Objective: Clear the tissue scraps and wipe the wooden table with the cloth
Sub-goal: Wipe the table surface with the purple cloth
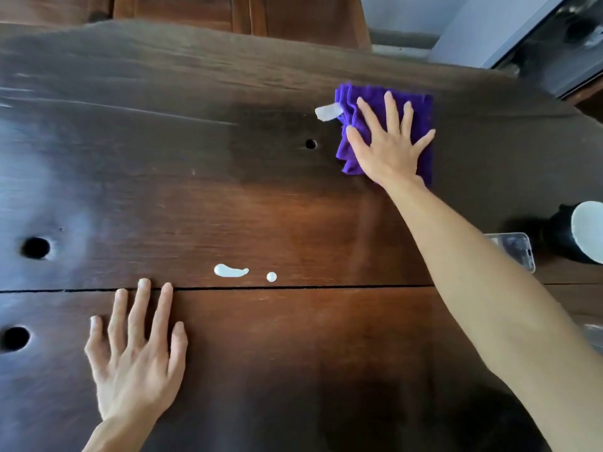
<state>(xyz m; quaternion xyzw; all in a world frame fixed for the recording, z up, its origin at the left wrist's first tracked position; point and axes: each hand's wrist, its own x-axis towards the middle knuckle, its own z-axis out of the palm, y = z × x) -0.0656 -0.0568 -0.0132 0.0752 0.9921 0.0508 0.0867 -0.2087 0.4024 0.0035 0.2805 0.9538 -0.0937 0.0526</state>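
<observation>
A dark wooden table (228,197) fills the view. My right hand (388,141) lies flat, fingers spread, on a folded purple cloth (421,109) at the far right of the table. A white tissue scrap (328,112) touches the cloth's left edge. Two more scraps lie near the middle seam: a long one (230,271) and a small round one (271,276). My left hand (137,353) rests flat on the table near the front, fingers apart, holding nothing, a little left of those scraps.
Round holes (36,247) (14,338) (311,144) pierce the tabletop. At the right edge stand a black container with a white lid (577,233) and a clear phone case (512,249). A wooden chair back (228,11) stands beyond the far edge.
</observation>
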